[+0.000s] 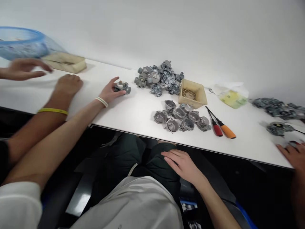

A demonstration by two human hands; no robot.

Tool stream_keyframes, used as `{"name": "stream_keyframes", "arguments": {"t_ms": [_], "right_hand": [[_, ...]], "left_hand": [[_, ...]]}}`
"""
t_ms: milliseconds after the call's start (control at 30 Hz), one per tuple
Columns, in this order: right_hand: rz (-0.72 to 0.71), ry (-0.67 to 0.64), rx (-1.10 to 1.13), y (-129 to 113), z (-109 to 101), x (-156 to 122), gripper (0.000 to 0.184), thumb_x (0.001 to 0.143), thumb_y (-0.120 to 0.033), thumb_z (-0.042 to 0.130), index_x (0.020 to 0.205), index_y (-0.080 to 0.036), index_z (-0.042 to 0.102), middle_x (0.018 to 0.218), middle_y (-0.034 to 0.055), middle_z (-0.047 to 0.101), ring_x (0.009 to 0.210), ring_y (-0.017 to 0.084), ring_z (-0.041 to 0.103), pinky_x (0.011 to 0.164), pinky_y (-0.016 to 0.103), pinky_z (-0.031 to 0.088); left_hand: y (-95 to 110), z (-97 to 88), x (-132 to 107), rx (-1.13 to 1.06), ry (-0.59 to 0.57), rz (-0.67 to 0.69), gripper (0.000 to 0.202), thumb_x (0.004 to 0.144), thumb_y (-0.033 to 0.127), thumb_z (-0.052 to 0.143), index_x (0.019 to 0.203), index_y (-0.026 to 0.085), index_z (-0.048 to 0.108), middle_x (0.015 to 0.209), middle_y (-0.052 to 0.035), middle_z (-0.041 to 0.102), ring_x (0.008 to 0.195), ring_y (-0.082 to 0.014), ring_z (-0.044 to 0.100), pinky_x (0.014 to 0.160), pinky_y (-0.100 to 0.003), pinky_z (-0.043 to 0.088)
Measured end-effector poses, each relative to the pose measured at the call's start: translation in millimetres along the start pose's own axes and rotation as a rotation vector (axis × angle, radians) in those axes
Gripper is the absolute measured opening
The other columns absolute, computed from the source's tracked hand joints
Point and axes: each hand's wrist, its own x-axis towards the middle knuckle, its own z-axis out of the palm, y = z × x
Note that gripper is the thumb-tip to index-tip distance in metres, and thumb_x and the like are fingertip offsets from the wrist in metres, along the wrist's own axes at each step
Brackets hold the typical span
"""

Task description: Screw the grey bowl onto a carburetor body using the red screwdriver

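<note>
My left hand, with a white band at the wrist, reaches out over the white table. Its fingers are closed round a small grey metal carburetor body that rests on the tabletop. My right hand lies flat on my thigh below the table edge, fingers stretched out and holding nothing. A heap of similar grey castings lies to the right of my left hand. Several round grey bowl-shaped parts sit nearer the front edge.
A beige tray of small brass pieces stands by the heap. Two screwdrivers, red-handled and orange-handled, lie right of the bowls. A co-worker's hands are at the left by a blue basin. Another person's hand is at the right.
</note>
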Motion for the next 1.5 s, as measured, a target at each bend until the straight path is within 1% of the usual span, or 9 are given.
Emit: {"name": "stream_keyframes", "arguments": {"t_ms": [167,367,533,633,867,1067,1167,1300,1500], "right_hand": [[0.103,0.338,-0.083,17.0,-47.8,-27.8,0.023,0.100,-0.020,0.051,0.117,-0.022,0.066,0.093,0.0026,0.072,0.080,0.015,0.067,0.074,0.028,0.051],[0.594,0.736,-0.245,68.2,-88.1,-52.0,0.027,0.096,-0.040,0.055,0.109,-0.022,0.069,0.091,0.0033,0.071,0.067,0.016,0.062,0.067,0.030,0.049],[0.954,0.660,-0.520,105.3,-102.4,-54.5,0.038,0.094,-0.049,0.051,0.123,-0.026,0.062,0.112,0.0037,0.068,0.077,0.018,0.065,0.064,0.032,0.046],[1.026,0.594,-0.567,114.5,-104.3,-49.4,0.046,0.094,-0.054,0.048,0.130,-0.027,0.057,0.118,0.0060,0.067,0.083,0.023,0.066,0.062,0.034,0.044],[0.944,0.662,-0.622,109.8,-110.2,-32.4,0.045,0.097,-0.053,0.042,0.126,-0.023,0.061,0.116,0.0101,0.066,0.089,0.025,0.066,0.061,0.032,0.041],[0.462,0.716,-0.594,94.6,-135.9,26.4,0.034,0.096,-0.042,0.049,0.114,-0.021,0.068,0.091,0.0054,0.071,0.072,0.019,0.063,0.062,0.030,0.043],[0.408,0.522,-0.548,85.4,-149.9,70.8,0.032,0.095,-0.042,0.051,0.113,-0.023,0.069,0.085,0.0038,0.073,0.071,0.020,0.065,0.062,0.030,0.043],[0.248,0.159,-0.639,77.8,-154.7,122.2,0.028,0.097,-0.035,0.050,0.112,-0.023,0.070,0.106,0.0057,0.075,0.089,0.026,0.069,0.067,0.033,0.047],[0.025,-0.158,-0.597,75.6,-145.0,175.4,0.044,0.094,-0.029,0.056,0.137,-0.021,0.057,0.137,0.0091,0.061,0.115,0.030,0.063,0.091,0.042,0.053]], "left_hand": [[17.8,1.6,-2.2,0.281,0.015,-0.002,0.069,0.075,0.044,0.080,0.134,0.020,0.055,0.111,0.0016,0.065,0.087,-0.0096,0.051,0.100,-0.036,0.047],[29.2,-1.7,-17.2,0.387,0.005,-0.109,0.070,0.070,0.050,0.081,0.130,0.022,0.059,0.098,0.0027,0.065,0.081,-0.0123,0.053,0.089,-0.034,0.049],[36.6,4.8,-61.5,0.313,-0.063,-0.057,0.071,0.065,0.054,0.081,0.125,0.025,0.061,0.104,0.0000,0.068,0.084,-0.0180,0.059,0.081,-0.032,0.049],[41.4,16.4,-95.4,0.174,-0.088,-0.056,0.074,0.061,0.056,0.082,0.124,0.025,0.061,0.110,-0.0032,0.069,0.089,-0.0216,0.063,0.082,-0.035,0.053],[45.0,45.8,-124.8,0.096,-0.134,0.080,0.072,0.066,0.061,0.077,0.123,0.023,0.054,0.121,-0.0100,0.063,0.106,-0.0283,0.063,0.090,-0.043,0.054],[52.5,59.0,-120.5,0.129,-0.156,0.064,0.071,0.068,0.061,0.076,0.121,0.023,0.047,0.118,-0.0077,0.061,0.107,-0.0279,0.062,0.093,-0.044,0.051],[53.8,59.5,-122.6,0.109,-0.185,0.055,0.075,0.070,0.062,0.075,0.127,0.024,0.044,0.121,-0.0073,0.060,0.110,-0.0275,0.062,0.095,-0.043,0.051],[50.0,51.5,-123.5,0.074,-0.317,0.139,0.092,0.069,0.058,0.078,0.144,0.027,0.035,0.140,-0.0108,0.051,0.124,-0.0290,0.056,0.104,-0.043,0.048],[46.3,45.2,-122.3,0.024,-0.359,0.178,0.070,0.074,0.057,0.076,0.132,0.028,0.051,0.133,-0.0063,0.057,0.121,-0.0268,0.058,0.102,-0.041,0.050]]}}
